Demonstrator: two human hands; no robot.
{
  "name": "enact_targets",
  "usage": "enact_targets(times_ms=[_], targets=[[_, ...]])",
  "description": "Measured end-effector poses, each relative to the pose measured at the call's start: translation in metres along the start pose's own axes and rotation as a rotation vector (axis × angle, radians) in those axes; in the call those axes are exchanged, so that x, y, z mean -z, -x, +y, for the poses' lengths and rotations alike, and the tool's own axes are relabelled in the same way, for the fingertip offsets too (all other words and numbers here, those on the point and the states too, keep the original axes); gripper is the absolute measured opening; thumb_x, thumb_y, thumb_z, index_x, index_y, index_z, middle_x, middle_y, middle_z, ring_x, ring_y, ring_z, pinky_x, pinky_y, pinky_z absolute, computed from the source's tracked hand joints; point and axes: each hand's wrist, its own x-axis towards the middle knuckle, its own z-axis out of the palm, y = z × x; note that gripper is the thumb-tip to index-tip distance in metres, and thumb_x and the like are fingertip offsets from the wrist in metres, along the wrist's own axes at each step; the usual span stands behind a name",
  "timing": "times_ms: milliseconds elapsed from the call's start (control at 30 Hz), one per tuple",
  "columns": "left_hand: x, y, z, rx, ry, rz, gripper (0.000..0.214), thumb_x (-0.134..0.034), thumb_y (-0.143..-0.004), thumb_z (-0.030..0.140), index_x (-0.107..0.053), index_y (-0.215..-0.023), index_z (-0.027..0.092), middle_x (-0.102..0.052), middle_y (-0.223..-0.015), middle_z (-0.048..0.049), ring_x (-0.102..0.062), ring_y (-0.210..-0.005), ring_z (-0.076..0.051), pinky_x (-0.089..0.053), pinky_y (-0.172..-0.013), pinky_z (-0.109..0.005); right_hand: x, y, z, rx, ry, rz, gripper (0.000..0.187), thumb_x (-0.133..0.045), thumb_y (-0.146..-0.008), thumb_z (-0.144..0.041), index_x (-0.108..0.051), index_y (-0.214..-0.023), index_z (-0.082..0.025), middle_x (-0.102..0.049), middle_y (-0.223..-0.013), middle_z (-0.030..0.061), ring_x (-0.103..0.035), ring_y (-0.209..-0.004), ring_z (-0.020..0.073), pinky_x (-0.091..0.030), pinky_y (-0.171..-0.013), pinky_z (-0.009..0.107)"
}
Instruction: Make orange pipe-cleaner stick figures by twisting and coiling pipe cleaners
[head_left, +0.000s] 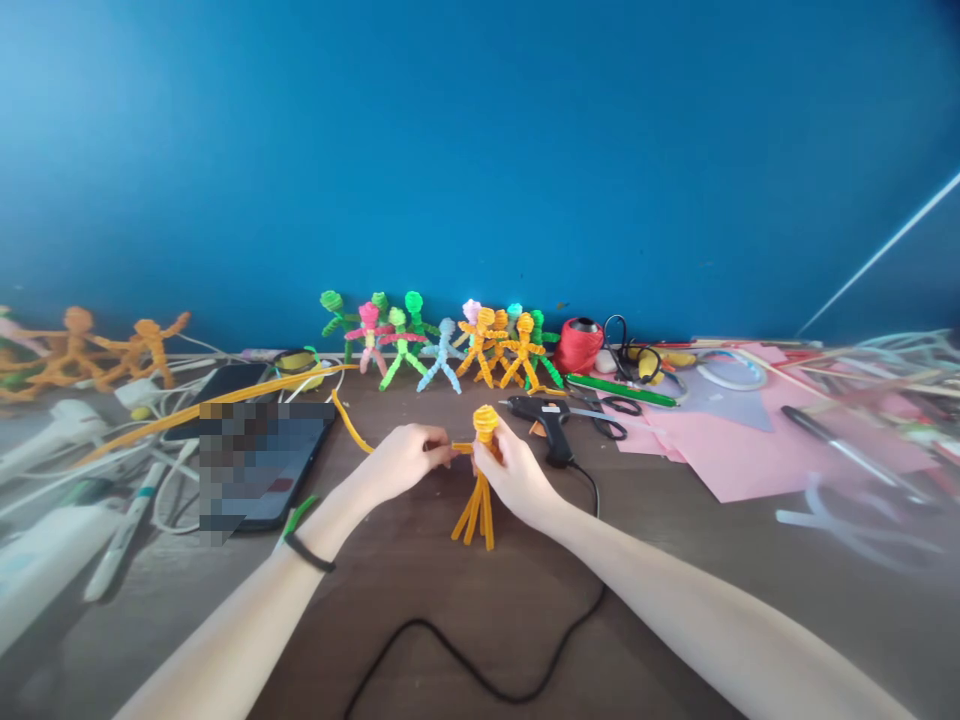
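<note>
An orange pipe-cleaner figure (486, 420) is upright in my right hand (517, 475), whose fingers wrap its body below the coiled head. Several loose orange strands (477, 515) hang under that grip like legs. My left hand (412, 458) pinches the end of an orange pipe cleaner (462, 449) that sticks out sideways from the figure. A longer orange pipe cleaner (349, 425) curves away behind my left wrist; whether it joins the pinched piece is hidden by the hand.
Finished pipe-cleaner figures (444, 355) line the blue wall (480, 150). A glue gun (551, 425) lies right of my hands, its black cable (495, 690) looping across the table. Pink paper sheets (739, 440) are at right. A phone (300, 460), cords and a marker (124, 535) are at left.
</note>
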Motion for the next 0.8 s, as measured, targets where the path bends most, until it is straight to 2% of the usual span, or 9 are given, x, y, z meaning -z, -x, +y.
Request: enact_targets(times_ms=[167,300,467,633,800], targets=[[0.006,0.001,0.007,0.025,0.035,0.067,0.027,-0.046,-0.075,0.039,-0.057,-0.060,0.019,-0.047,-0.044,0.0044,-0.046,-0.049,-0.013,-0.031,-0.051,-0.023,-0.001,0.001,-0.002,0.015,0.004,-0.121,0.004,-0.039,-0.078,-0.022,-0.039,-0.075,-0.020,-0.051,-0.060,-0.0035,-0.050,-0.053,0.0117,-0.038,-0.053,0.024],[0.007,0.002,0.010,-0.010,0.069,0.131,0.024,-0.047,-0.074,0.035,-0.058,-0.062,0.018,-0.055,-0.053,0.0033,-0.049,-0.055,-0.013,-0.034,-0.056,-0.023,-0.002,0.002,-0.003,0.026,0.069,-0.159,0.007,-0.039,-0.077,-0.021,-0.043,-0.083,-0.020,-0.053,-0.061,-0.0037,-0.049,-0.052,0.0116,-0.037,-0.051,0.023],[0.007,0.005,0.018,-0.055,0.056,0.205,0.022,-0.044,-0.076,0.033,-0.056,-0.066,0.018,-0.058,-0.065,0.0019,-0.051,-0.064,-0.014,-0.036,-0.060,-0.024,-0.002,0.002,-0.003,0.026,0.077,-0.114,0.008,-0.039,-0.077,-0.021,-0.044,-0.083,-0.019,-0.052,-0.059,-0.0038,-0.049,-0.052,0.0112,-0.037,-0.051,0.023],[0.007,0.010,0.029,-0.093,0.092,0.172,0.022,-0.040,-0.079,0.031,-0.056,-0.070,0.018,-0.060,-0.072,0.0008,-0.053,-0.069,-0.015,-0.038,-0.064,-0.025,-0.001,0.000,-0.003,-0.011,0.080,-0.031,0.004,-0.040,-0.077,-0.023,-0.040,-0.074,-0.020,-0.051,-0.057,-0.0036,-0.048,-0.050,0.0112,-0.035,-0.050,0.023],[0.003,0.014,0.038,-0.161,0.072,0.141,0.021,-0.039,-0.081,0.027,-0.058,-0.075,0.019,-0.062,-0.078,-0.0004,-0.054,-0.071,-0.015,-0.038,-0.066,-0.025,-0.001,-0.001,0.003,-0.018,0.011,0.032,0.005,-0.040,-0.077,-0.024,-0.040,-0.074,-0.020,-0.049,-0.058,-0.0040,-0.046,-0.050,0.0111,-0.034,-0.049,0.023]])
